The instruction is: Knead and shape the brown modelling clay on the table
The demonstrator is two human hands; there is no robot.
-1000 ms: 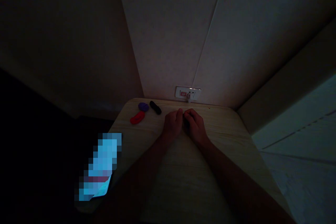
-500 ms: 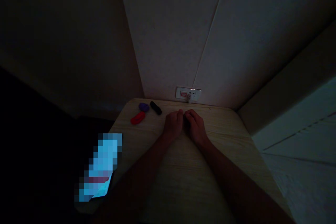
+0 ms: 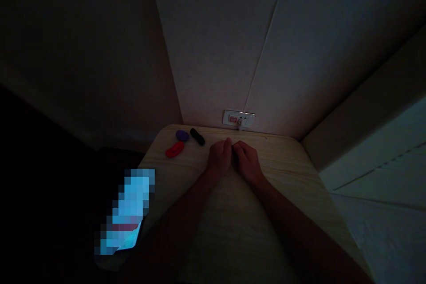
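Observation:
My left hand [image 3: 219, 158] and my right hand [image 3: 246, 161] are side by side above the far half of the wooden tabletop [image 3: 226, 217]. Both are closed, with curled fingers and the thumbs on top. A small dark thing [image 3: 234, 155] shows in the narrow gap between them, mostly covered by my right hand; its kind cannot be made out in the dim light. Left of my hands lie a black elongated piece [image 3: 197, 136], a purple lump [image 3: 182, 136] and a red oblong piece [image 3: 175, 149], all small and soft-looking.
A lit screen [image 3: 133, 204], blurred out by pixels, lies at the table's left edge beside my left forearm. Behind the table, a wall socket [image 3: 238, 119] with a switch and something plugged in sits low on the wall. A pale panelled surface [image 3: 376, 177] stands at the right.
My right hand has shifted very slightly left, narrowing the gap to my left hand. The coloured pieces and the screen stay where they were.

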